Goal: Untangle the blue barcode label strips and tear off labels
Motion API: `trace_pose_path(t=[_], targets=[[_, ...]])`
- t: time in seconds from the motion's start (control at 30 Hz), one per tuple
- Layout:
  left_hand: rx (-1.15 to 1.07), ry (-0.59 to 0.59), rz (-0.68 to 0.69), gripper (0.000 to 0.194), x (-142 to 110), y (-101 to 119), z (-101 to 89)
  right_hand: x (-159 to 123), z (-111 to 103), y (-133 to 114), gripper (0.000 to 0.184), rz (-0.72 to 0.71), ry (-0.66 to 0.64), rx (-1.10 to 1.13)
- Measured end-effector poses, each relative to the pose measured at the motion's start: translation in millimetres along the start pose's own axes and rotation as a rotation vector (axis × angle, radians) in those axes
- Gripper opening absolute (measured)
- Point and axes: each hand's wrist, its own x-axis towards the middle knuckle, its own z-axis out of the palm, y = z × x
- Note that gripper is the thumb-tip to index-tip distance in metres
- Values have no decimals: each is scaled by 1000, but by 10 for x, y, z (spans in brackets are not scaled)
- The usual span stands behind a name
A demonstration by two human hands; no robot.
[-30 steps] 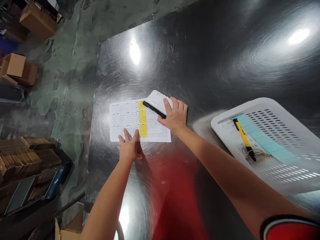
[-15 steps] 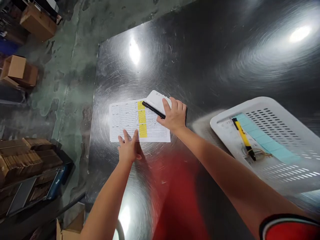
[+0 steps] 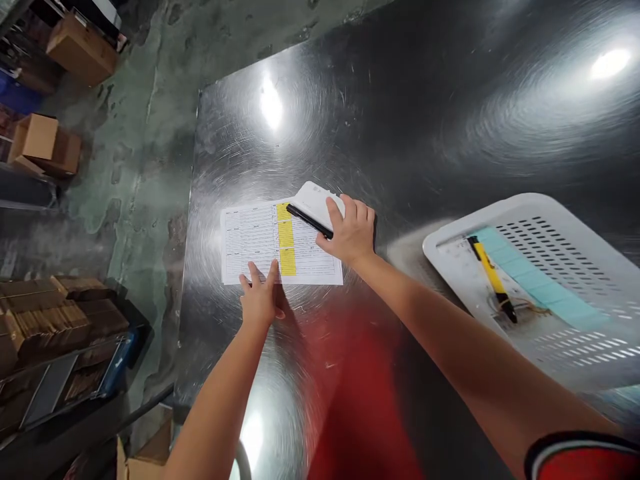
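Printed sheets (image 3: 250, 233) with a yellow-marked column (image 3: 287, 240) lie flat on the shiny metal table (image 3: 400, 133). My left hand (image 3: 259, 293) rests with spread fingers on their lower edge. Over the upper right part of the paper, my right hand (image 3: 351, 227) grips a flat white handheld device (image 3: 313, 200) with a long black edge. Its fingers wrap over the white face, and the thumb is at the black side. What the device's underside looks like is hidden.
On the right stands a white perforated plastic basket (image 3: 450, 257), holding a yellow and black cutter or marker (image 3: 493, 277) and light-blue strips (image 3: 540, 280). Left of the table, cardboard boxes (image 3: 83, 50) and stacked flattened cardboard (image 3: 50, 320) occupy the floor area. An open carton (image 3: 147, 460) sits at the bottom left.
The whole view shifts slightly, so things appear a little further right. Both hands keep their places on the paper and the device.
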Motion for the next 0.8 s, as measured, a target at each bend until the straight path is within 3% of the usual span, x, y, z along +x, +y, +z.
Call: trace_pose_path(t=[0.47, 0.8], targets=[[9, -49, -24, 129, 19, -6, 2, 10, -11, 4, 80, 2, -32, 11], [23, -33, -20, 130, 22, -10, 19, 10, 18, 5, 69, -9, -3, 19]])
